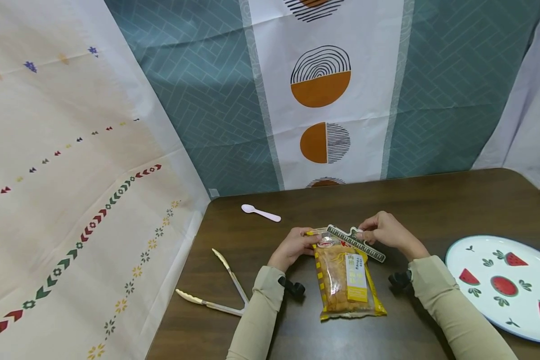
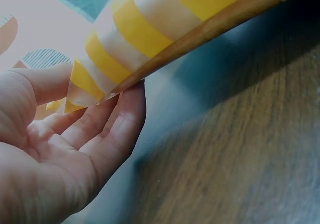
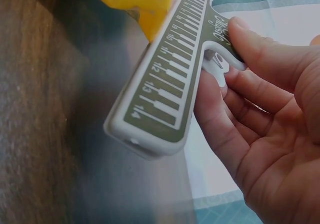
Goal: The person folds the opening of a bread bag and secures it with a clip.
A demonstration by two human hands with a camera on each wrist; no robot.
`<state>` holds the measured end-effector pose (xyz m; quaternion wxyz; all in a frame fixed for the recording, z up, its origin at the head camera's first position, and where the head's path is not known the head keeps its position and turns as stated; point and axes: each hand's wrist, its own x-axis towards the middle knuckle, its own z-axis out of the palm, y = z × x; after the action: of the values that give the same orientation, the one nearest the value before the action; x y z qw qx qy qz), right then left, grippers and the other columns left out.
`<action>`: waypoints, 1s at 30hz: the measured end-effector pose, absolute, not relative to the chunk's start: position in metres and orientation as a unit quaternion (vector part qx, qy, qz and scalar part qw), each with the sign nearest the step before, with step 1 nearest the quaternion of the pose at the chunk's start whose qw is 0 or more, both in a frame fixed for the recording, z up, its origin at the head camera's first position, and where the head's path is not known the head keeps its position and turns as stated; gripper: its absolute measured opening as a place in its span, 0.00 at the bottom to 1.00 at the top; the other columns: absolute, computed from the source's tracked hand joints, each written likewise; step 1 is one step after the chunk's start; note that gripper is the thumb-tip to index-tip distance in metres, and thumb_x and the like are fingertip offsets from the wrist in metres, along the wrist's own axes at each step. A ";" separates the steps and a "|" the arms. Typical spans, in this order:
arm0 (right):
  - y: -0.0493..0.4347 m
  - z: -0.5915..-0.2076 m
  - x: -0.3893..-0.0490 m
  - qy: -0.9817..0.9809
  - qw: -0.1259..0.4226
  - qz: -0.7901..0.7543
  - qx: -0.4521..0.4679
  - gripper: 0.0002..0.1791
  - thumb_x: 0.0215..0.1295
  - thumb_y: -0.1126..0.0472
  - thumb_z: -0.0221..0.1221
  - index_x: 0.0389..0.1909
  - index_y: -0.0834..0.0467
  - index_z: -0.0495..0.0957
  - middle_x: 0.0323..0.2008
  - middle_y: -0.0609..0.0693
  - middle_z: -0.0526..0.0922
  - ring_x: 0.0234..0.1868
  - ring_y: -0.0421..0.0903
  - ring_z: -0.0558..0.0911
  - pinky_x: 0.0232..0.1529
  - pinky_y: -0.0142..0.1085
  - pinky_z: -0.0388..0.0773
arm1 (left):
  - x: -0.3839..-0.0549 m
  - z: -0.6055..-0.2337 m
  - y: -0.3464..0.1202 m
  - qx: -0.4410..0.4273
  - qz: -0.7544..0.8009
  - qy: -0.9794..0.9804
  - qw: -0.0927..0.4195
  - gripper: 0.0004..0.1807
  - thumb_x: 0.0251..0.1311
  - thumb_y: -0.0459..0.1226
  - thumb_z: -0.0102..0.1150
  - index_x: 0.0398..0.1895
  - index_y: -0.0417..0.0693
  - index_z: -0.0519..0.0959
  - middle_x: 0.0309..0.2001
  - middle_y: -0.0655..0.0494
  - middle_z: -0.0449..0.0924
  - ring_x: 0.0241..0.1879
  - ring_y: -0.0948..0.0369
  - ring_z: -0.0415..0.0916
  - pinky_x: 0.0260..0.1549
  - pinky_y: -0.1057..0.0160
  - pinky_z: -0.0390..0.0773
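Observation:
A clear and yellow plastic bag of bread (image 1: 335, 275) stands out in the middle of the head view, its top end away from me. My left hand (image 1: 292, 246) pinches the bag's upper left corner, and the left wrist view shows the yellow-striped edge (image 2: 142, 32) between thumb and fingers. My right hand (image 1: 390, 234) holds a long bag clip (image 1: 373, 251) by its handle. Piano keys and numbers are printed on the clip (image 3: 167, 79). It lies slantwise across the bag's upper right part; whether its jaws grip the plastic cannot be told.
On the brown table (image 1: 414, 200), metal tongs (image 1: 225, 306) with pale tips lie spread at the left, partly behind my left sleeve. A small pale spoon (image 1: 262, 213) rests near the back edge. A large white plate (image 1: 474, 255) with watermelon pictures is at the right.

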<state>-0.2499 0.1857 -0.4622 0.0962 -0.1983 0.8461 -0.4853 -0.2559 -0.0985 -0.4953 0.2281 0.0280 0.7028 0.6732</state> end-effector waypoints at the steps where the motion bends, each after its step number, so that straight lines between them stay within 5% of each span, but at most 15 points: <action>1: 0.185 -0.462 -0.250 0.846 0.096 -0.484 -0.202 0.12 0.66 0.65 0.67 0.42 0.71 0.85 0.33 0.56 0.88 0.27 0.48 0.84 0.31 0.40 0.83 | -0.256 -0.495 -0.099 0.028 0.674 0.702 0.229 0.14 0.69 0.35 0.63 0.51 0.33 0.81 0.37 0.49 0.84 0.33 0.59 0.83 0.34 0.60 0.84; 30: 0.170 -0.456 -0.260 0.838 0.084 -0.491 -0.223 0.10 0.65 0.66 0.66 0.39 0.72 0.85 0.30 0.55 0.87 0.26 0.50 0.84 0.30 0.40 0.83 | -0.254 -0.495 -0.096 0.038 0.681 0.694 0.231 0.14 0.69 0.34 0.62 0.53 0.32 0.80 0.38 0.50 0.84 0.32 0.60 0.82 0.31 0.62 0.83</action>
<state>-0.2604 0.1697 -0.4557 0.0837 -0.2226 0.8382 -0.4908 -0.2540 -0.0961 -0.4954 0.2307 0.0378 0.6936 0.6814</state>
